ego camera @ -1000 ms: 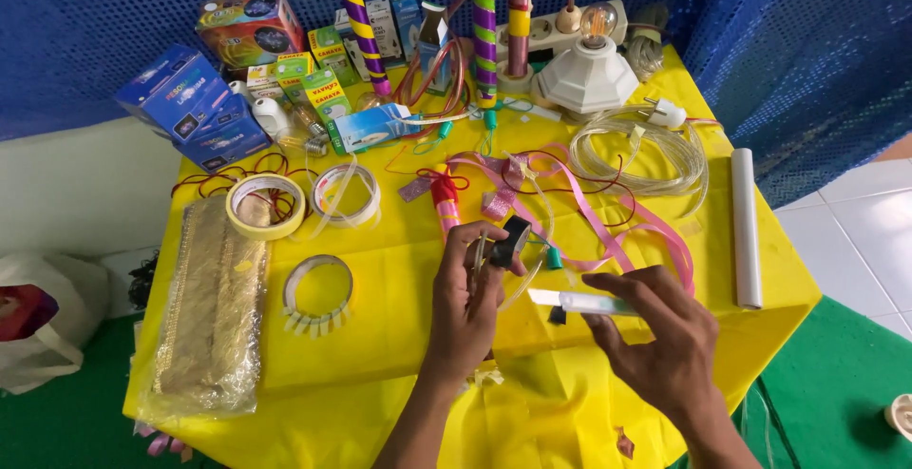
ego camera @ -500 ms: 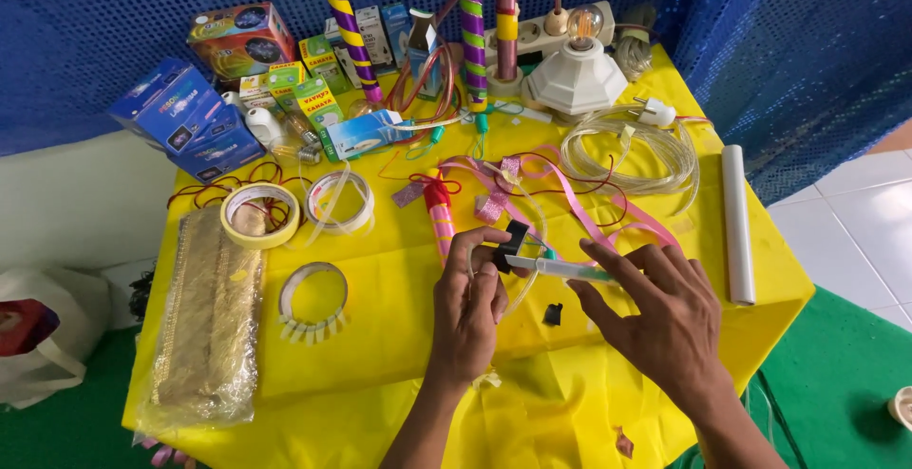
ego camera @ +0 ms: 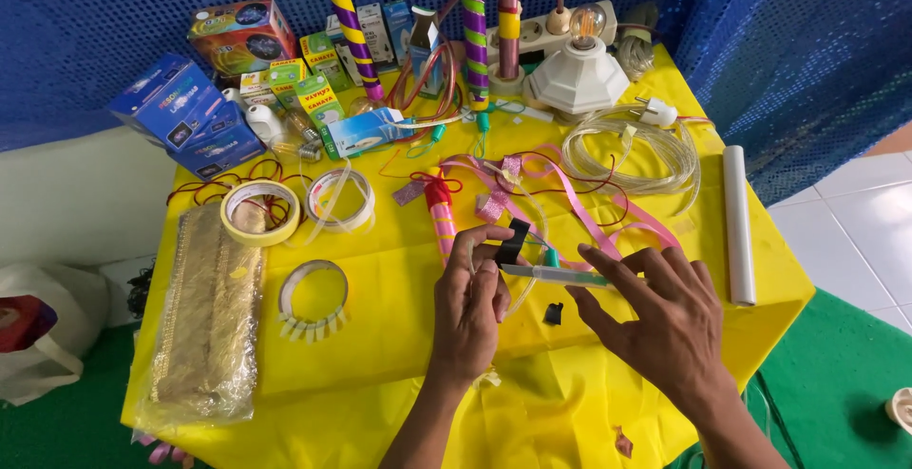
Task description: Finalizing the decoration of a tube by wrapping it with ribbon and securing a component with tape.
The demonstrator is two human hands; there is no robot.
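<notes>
A yellow cloth (ego camera: 399, 336) covered the table in front of a blue sequinned backdrop (ego camera: 142, 13), with green flooring below and white tiles at the right edge.

Your left hand (ego camera: 467, 312) came up from the bottom of the view, back of the hand toward the camera, fingers curled inward. Its thumb and forefinger were pinched on a small strip of black tape (ego camera: 513, 241) that stood up just above the fingertips. Your right hand (ego camera: 665, 322) lay palm down beside it, fingers spread and almost straight. Its fingertips rested at the right end of a thin clear rod (ego camera: 556, 276), but you could not tell whether they gripped it or merely touched it, since the hand covered that end.

The rod ran level between your two hands, its left end meeting your left fingers right under the tape. A small black scrap (ego camera: 553, 314) lay on the cloth just below the rod, apart from both hands.

Behind your hands, pink ribbon (ego camera: 608, 217) looped across the cloth. A roll of masking tape (ego camera: 259, 211) sat well to the left, and a white paper roll (ego camera: 738, 222) lay near the right edge.
</notes>
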